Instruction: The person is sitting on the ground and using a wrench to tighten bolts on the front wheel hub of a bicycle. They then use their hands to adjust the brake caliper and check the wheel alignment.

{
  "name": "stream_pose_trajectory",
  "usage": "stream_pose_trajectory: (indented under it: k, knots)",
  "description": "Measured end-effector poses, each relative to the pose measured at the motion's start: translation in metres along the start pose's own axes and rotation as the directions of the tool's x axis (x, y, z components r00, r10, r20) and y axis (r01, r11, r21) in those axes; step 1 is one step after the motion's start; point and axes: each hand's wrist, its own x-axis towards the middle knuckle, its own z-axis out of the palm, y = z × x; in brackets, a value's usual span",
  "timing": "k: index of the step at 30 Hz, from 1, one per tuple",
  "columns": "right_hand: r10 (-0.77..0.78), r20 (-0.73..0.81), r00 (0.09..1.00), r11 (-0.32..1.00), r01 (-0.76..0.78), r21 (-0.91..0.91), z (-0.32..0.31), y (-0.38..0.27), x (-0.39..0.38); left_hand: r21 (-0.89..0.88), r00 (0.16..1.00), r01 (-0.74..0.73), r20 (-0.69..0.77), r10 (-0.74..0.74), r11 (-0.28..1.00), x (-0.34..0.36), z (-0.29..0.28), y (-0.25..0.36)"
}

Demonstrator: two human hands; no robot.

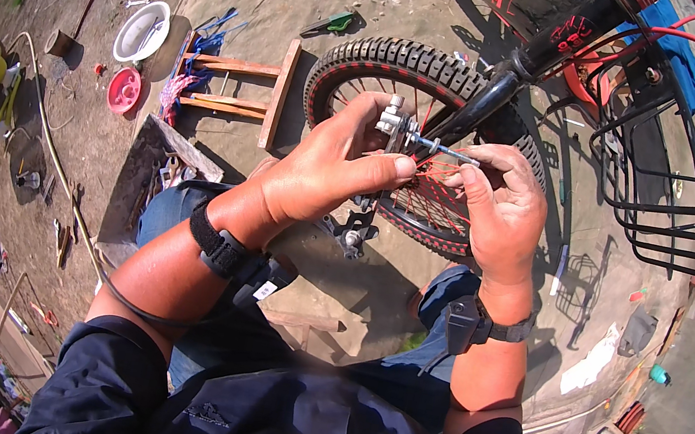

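In front of me, a metal bicycle brake caliper (356, 223) is held up in my left hand (320, 162), whose thumb and fingers close round its upper part. A long threaded bolt (440, 148) sticks out of it to the right. My right hand (509, 212) pinches the free end of that bolt; any nut or washer there is hidden by the fingertips. Just behind both hands is the bicycle's front wheel (398, 51), with a knobby black tyre and red spokes. The black fork (491, 99) rises beside it toward the upper right.
A black wire rack (662, 205) stands at right. To the left are a wooden stool frame (280, 95), a white basin (141, 31), a pink bowl (124, 90) and a metal tool box (131, 190). A hose (52, 140) curves along the ground. Green-handled pliers (334, 23) lie beyond the wheel.
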Motion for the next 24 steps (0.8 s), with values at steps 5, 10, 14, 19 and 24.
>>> stream_pose_trajectory:
  k: [5,10,14,19,24]
  knots:
    - [-0.104,0.0,0.995,0.984,0.103,-0.143,-0.002,0.004,0.005,-0.091,1.0,0.009,0.004,-0.008,0.996,0.003,-0.001,0.002]
    - [0.263,0.013,0.965,0.964,-0.263,0.033,-0.004,-0.003,0.003,-0.09,1.0,0.002,0.005,-0.002,0.996,0.003,0.0,0.0]
    - [0.14,-0.034,0.99,0.99,-0.14,0.007,-0.002,0.001,0.002,-0.088,1.0,0.006,-0.014,-0.007,0.996,0.005,0.0,0.002]
    - [0.035,-0.103,0.994,0.999,-0.034,0.014,-0.007,0.001,0.006,-0.075,0.999,-0.02,-0.046,0.017,0.997,0.011,-0.009,0.006]
    - [0.105,-0.175,0.979,0.994,-0.109,-0.011,-0.019,0.006,0.009,0.121,0.973,-0.056,-0.215,0.081,0.991,0.037,-0.023,0.027]
